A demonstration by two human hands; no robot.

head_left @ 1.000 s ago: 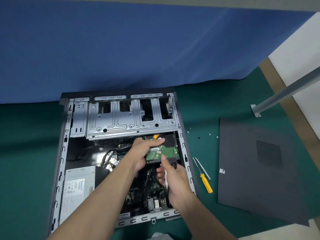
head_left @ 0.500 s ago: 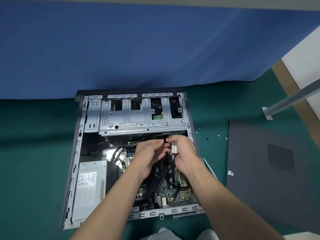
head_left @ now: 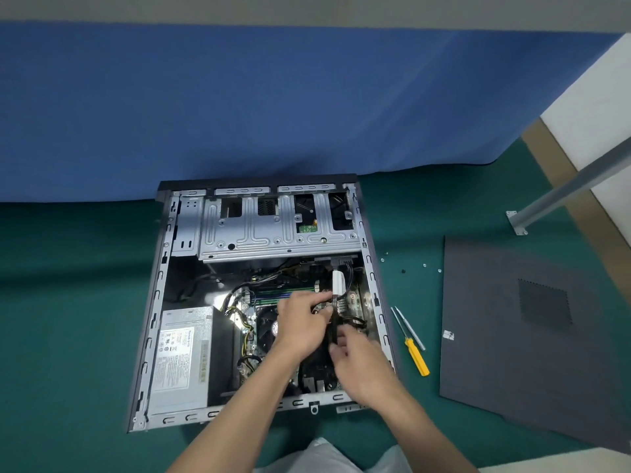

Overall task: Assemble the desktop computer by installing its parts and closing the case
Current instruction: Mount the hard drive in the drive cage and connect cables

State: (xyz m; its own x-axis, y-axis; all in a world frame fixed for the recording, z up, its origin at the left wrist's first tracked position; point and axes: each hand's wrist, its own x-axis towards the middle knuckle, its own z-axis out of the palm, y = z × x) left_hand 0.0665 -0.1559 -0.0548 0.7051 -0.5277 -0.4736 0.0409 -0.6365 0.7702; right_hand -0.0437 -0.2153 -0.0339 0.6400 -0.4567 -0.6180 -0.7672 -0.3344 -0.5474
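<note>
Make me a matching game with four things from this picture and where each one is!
Things:
1. yellow screwdriver
2. side panel
3. power supply
4. loose screws

Places:
A. inside the case, near-left corner
B. lying flat on the green mat, far right
C. scattered on the mat, beyond the screwdriver
D. on the mat, just right of the case

Pairs: 1-D, 2-B, 3-A, 4-C.
</note>
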